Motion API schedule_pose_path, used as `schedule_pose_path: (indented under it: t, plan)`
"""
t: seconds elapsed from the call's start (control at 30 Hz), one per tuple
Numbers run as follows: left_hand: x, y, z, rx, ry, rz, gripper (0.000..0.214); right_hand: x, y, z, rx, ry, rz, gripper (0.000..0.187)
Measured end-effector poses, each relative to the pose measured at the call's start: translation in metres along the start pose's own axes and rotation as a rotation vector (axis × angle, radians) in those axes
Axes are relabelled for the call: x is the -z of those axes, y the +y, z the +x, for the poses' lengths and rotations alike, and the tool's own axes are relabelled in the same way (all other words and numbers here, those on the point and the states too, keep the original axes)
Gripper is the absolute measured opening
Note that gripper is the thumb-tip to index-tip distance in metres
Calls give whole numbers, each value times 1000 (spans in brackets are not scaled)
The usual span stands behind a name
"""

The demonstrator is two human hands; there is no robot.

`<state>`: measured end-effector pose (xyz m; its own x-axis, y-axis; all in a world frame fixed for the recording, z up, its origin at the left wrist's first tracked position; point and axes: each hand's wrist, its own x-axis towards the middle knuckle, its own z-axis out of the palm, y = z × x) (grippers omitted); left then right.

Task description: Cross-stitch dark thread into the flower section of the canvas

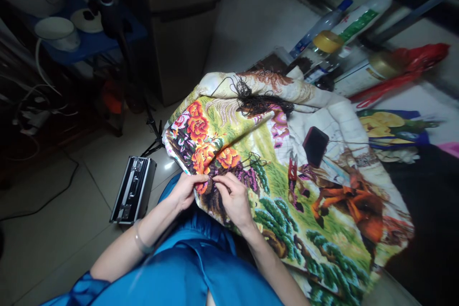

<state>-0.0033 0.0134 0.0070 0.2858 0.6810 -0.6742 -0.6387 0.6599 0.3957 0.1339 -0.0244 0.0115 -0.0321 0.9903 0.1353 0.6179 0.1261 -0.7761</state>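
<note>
A large cross-stitch cloth (247, 138) with orange flowers, green trees and a brown horse is draped over my lap and the surface ahead. My left hand (188, 188) pinches its near-left edge, thumb on top beside the orange flowers. Close by on the right, my right hand (234, 197) has thumb and forefinger pressed together over the dark stitched patch; whatever they hold is too small to make out. A tangle of black thread (265, 101) lies on the cloth's far part. Red thread snips (292, 168) and a dark phone-like device (315, 146) rest on it too.
Several bottles and jars, one with a gold lid (327, 42), stand at the back right near a red plastic bag (426, 57). A black and silver case (133, 190) sits on the tiled floor at left. Behind it are a tripod stand (152, 124) and blue table (96, 48).
</note>
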Motion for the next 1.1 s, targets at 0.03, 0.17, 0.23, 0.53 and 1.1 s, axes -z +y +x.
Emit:
schedule_pose_path:
  t: [0.03,0.17,0.23,0.53,1.1]
  plan:
    - [0,0,0,2,3,0,50,0,0,0,-1,4,11,22]
    - [-1,1,0,2,3,-3,53,-1,2,1,-8,18,33,21]
    - [-2,2,-1,-2,5,-7,55,-2,2,1,-10,23,36,19]
    - [0,0,0,0,-12,-15,52,-1,0,-1,36,30,-2,22]
    - [3,1,6,151,-15,-34,35,-4,2,2,61,51,18,19]
